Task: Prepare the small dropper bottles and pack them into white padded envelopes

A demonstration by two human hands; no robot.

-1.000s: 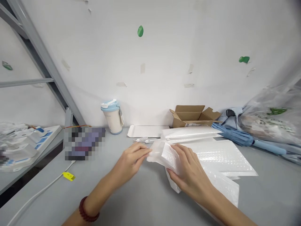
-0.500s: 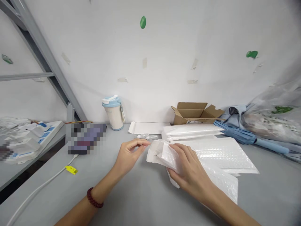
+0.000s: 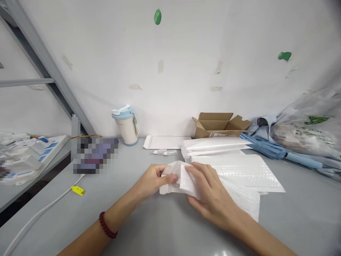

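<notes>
A white bubble mailer [image 3: 183, 179] is held above the grey table, its mouth facing left. My right hand [image 3: 210, 188] wraps around its body from the right. At the mouth, my left hand [image 3: 151, 180] pinches the edge, with the thumb at the opening and the fingers behind. What lies inside the mailer cannot be made out. Just beyond my hands are two small clear tubes with white tips [image 3: 169, 153]. More white bubble mailers [image 3: 239, 170] lie stacked to the right, partly behind my right hand.
At the back stand a white cup with a blue lid [image 3: 126, 126] and an open cardboard box [image 3: 217, 126]. A flat white envelope [image 3: 167, 142] lies between them. A blue umbrella [image 3: 269, 147] is at right; a white cable [image 3: 48, 208] crosses the left.
My left hand has moved right and taken hold of the mailer's mouth; before, it was just short of it. The mailer has shifted slightly left and down in view.
</notes>
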